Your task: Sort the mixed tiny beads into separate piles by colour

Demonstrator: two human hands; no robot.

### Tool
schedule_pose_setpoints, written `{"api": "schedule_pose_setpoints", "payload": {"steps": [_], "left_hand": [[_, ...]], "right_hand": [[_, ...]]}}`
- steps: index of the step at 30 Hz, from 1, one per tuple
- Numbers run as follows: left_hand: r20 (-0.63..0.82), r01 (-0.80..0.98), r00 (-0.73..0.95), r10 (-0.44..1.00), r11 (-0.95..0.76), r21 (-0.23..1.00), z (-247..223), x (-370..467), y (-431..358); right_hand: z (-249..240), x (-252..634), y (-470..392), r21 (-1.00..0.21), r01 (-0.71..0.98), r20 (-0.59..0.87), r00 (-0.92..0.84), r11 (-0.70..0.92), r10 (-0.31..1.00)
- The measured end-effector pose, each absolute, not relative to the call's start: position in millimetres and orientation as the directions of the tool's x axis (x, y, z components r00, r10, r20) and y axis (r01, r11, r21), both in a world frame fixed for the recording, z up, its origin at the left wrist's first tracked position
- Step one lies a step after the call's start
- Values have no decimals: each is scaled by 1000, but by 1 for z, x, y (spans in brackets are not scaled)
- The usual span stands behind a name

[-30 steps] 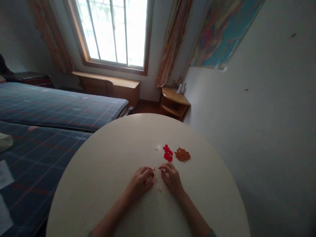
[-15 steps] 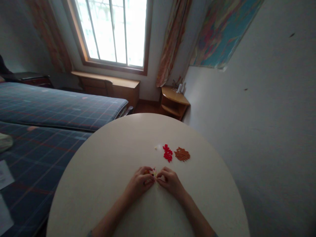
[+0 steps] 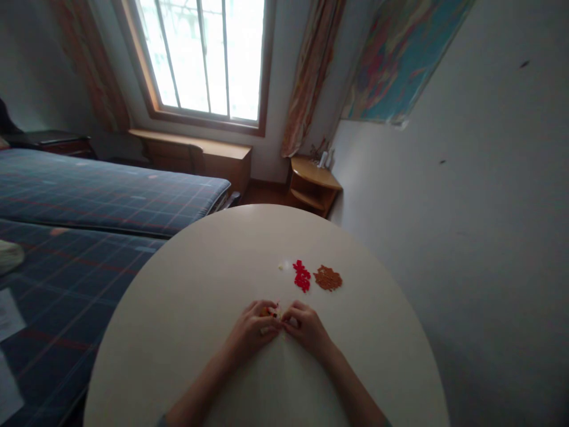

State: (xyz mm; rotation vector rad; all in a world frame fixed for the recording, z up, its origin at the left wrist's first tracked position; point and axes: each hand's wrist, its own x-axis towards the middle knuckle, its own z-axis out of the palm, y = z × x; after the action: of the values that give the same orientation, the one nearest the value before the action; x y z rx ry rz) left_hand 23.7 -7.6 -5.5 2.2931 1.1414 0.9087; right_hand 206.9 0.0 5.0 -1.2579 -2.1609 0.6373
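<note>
Red bits [image 3: 301, 277] and a brown pile [image 3: 328, 278] sit on the surface [image 3: 200, 284]; left hand [image 3: 253, 323] curls round small mixed pieces [image 3: 274, 311], right hand [image 3: 307, 328] close beside, can't really tell if either's gripping any.

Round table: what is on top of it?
On the round table are a red pile, a brown pile and a pale bit. Small pieces show between the left hand and right hand; whatever the hands cover is hidden.
</note>
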Motion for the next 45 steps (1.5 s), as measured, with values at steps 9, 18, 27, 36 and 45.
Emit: {"api": "schedule_pose_setpoints", "payload": {"steps": [9, 18, 27, 36, 45], "left_hand": [[358, 529, 446, 820, -564, 634, -6, 22, -8], [358, 485, 423, 832, -543, 686, -7, 23, -6], [349, 479, 424, 836, -534, 697, -9, 22, -5], [333, 481, 413, 848, -514, 710, -6, 23, -6], [341, 471, 408, 847, -515, 716, -5, 23, -7]], "right_hand": [[6, 208, 2, -682, 605, 279, -305, 411, 911], [4, 206, 10, -606, 705, 389, -140, 367, 911], [18, 197, 44, -261, 941, 497, -60, 215, 866], [19, 183, 60, -193, 969, 450, -53, 155, 891], [14, 182, 67, -161, 970, 490, -82, 182, 868]]}}
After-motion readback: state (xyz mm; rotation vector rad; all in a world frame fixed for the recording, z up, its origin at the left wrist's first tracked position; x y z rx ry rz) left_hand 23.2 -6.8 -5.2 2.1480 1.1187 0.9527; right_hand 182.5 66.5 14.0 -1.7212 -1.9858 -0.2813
